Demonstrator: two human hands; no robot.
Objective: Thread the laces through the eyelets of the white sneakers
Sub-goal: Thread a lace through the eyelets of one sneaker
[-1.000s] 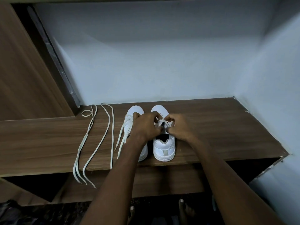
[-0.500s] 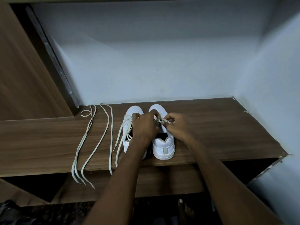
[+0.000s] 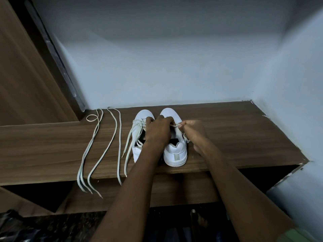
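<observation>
Right hand rightward since; sneakers' toes away.

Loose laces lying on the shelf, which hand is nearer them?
Left. The left hand sits over the sneakers, closer to the loose laces; the right hand is farther away.

I see a brown wood-grain shelf spanning the middle of the frame, running into the pale wall corner at right. At its centre stand two white low-top sneakers, side by side, heels toward me. Left of them lie loose off-white flat laces, their ends hanging over the shelf's front edge.
</observation>
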